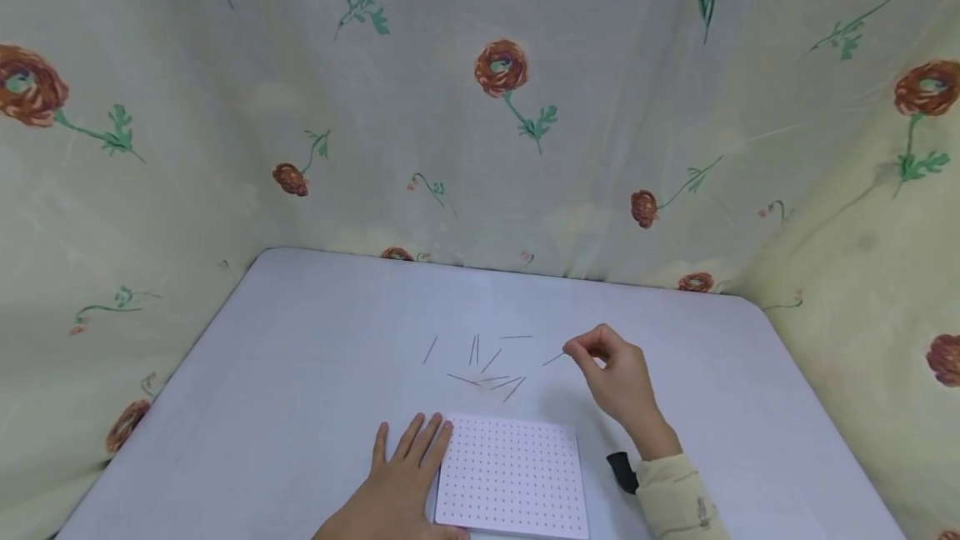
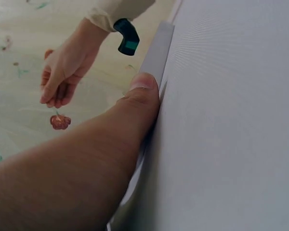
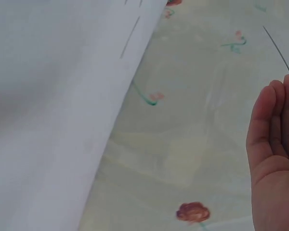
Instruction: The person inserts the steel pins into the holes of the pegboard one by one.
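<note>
My left hand (image 1: 397,482) lies along the left side of a white pegboard (image 1: 513,473) with small holes in rows. Its fingers are straight and spread, and in the left wrist view the thumb (image 2: 143,83) presses on the board's edge. Above the table, to the right beyond the board, my right hand (image 1: 621,377) pinches a thin metal pin (image 1: 553,359) between thumb and fingertips. The pin (image 3: 278,51) sticks out past the fingertips in the right wrist view. Several similar pins (image 1: 491,360) lie scattered on the table just past the board.
A white table (image 1: 337,315) with rounded far corners carries everything. Behind and beside it hangs a pale curtain (image 1: 585,148) printed with red flowers. By the right sleeve (image 1: 675,494) is a small black curved piece (image 1: 622,472).
</note>
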Tool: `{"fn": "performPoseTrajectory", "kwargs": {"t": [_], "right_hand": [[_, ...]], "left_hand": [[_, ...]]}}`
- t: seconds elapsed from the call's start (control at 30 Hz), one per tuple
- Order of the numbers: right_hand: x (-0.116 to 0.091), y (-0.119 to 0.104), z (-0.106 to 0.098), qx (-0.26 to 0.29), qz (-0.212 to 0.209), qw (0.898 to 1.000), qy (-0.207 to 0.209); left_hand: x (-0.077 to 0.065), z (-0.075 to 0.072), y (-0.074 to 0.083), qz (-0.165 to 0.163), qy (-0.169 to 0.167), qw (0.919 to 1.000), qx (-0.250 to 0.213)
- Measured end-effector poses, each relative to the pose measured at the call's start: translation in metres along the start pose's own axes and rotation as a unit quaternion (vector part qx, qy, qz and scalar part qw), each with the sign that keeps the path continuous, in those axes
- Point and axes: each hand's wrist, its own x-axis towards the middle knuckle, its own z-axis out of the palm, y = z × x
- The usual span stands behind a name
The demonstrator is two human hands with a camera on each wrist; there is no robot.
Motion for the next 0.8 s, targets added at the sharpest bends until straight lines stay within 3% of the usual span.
{"fn": "performPoseTrajectory", "kwargs": {"t": [0.17,0.33,0.63,0.8], "right_hand": [[-0.003,-0.018,0.004,0.007,-0.062,0.998,0.001],[-0.004,-0.025,0.01,-0.007,-0.095,0.995,-0.007],[-0.009,-0.034,0.023,-0.051,-0.176,0.981,-0.061],[-0.014,-0.038,0.031,-0.057,-0.194,0.976,-0.087]], "left_hand": [[-0.003,0.002,0.001,-0.001,0.001,1.0,-0.005],[-0.002,-0.002,0.001,0.0,-0.004,0.9999,-0.013],[0.001,-0.005,0.002,-0.013,-0.021,0.9997,-0.007],[0.0,-0.004,0.002,-0.009,-0.018,0.9998,-0.007]]}}
